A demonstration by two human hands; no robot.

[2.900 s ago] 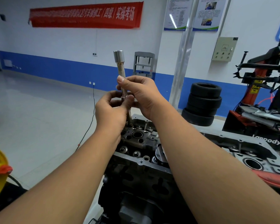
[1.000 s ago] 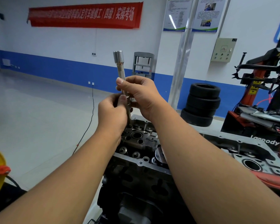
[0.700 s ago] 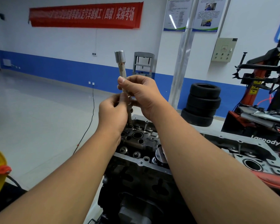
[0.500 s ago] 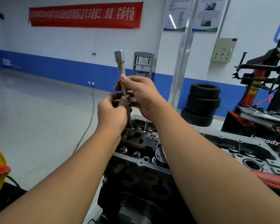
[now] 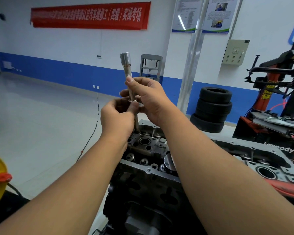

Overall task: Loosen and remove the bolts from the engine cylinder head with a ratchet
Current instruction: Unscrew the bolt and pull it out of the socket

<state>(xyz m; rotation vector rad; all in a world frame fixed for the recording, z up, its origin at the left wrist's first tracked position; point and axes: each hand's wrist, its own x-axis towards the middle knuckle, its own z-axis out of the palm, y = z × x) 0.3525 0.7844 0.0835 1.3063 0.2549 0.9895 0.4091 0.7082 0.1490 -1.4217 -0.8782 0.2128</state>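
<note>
Two hands on one long bolt (image 5: pixel 129 78), upright over cyl. head (image 5: pixel 148 146).
L hand (image 5: pixel 116 118) fingers pinch shank at washer; R hand (image 5: pixel 149 99) fingers clamped higher up. Bolt tip sits in head's bolt hole.

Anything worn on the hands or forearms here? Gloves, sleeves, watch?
Nothing visible. The left hand and right hand are bare, no gloves or rings showing. Both forearms are bare to the frame edge: no sleeves, watch or wristband in view.

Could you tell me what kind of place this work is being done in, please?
Most likely an auto-repair training workshop: an engine cylinder head on the bench, stacked tyres by the wall, and a red tyre-changing machine at right.
</note>
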